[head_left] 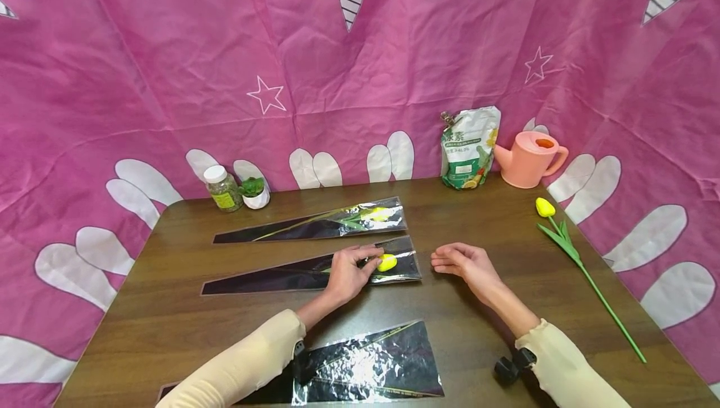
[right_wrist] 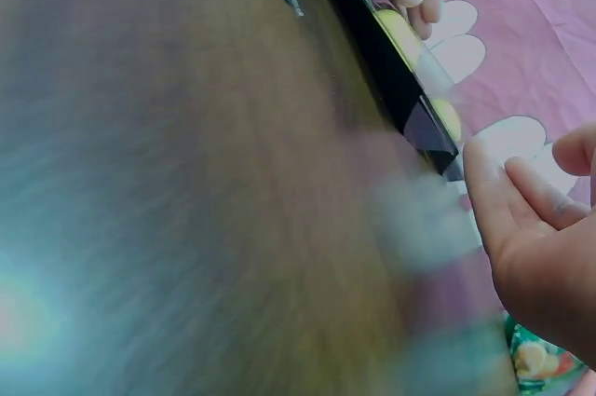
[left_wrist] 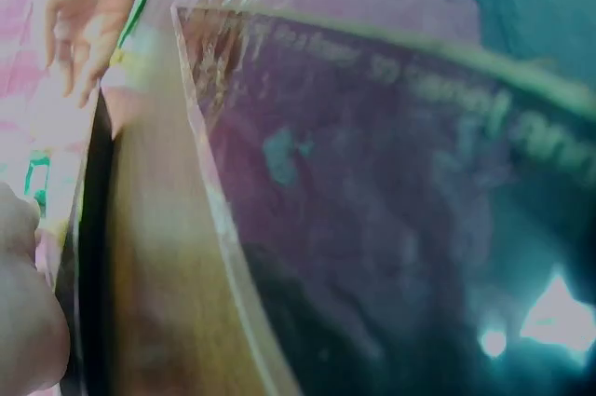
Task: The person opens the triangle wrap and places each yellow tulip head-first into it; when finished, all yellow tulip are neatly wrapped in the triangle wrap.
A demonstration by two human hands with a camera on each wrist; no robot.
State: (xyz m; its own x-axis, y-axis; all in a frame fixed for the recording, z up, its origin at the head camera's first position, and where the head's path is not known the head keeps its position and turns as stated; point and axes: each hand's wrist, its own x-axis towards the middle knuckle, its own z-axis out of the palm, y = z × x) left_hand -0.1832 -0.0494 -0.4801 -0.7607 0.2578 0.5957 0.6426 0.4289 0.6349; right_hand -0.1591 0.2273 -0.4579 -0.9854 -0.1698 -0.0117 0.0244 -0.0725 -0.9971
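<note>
My left hand (head_left: 350, 273) is at the middle black-backed clear flower sleeve (head_left: 253, 279), which has a yellow tulip (head_left: 387, 262) inside. Its thumb and bent fingers pinch at the wrapped tulip just below the bloom; the exact contact is partly hidden. To the right of that sleeve's wide end, my right hand (head_left: 469, 267) hovers with loosely bent fingers and holds nothing. In the right wrist view the fingers of this right hand (right_wrist: 540, 238) are apart from the sleeve's end (right_wrist: 433, 135). Behind lies another sleeve (head_left: 281, 227) with a yellow tulip (head_left: 378, 214).
Nearest me lies a third sleeve (head_left: 388, 358), partly under my left forearm. A loose yellow tulip (head_left: 579, 261) lies at the right. Along the back stand a lidded jar (head_left: 222, 189), a small potted plant (head_left: 255, 194), a white-green pouch (head_left: 469, 149) and a pink watering can (head_left: 527, 159).
</note>
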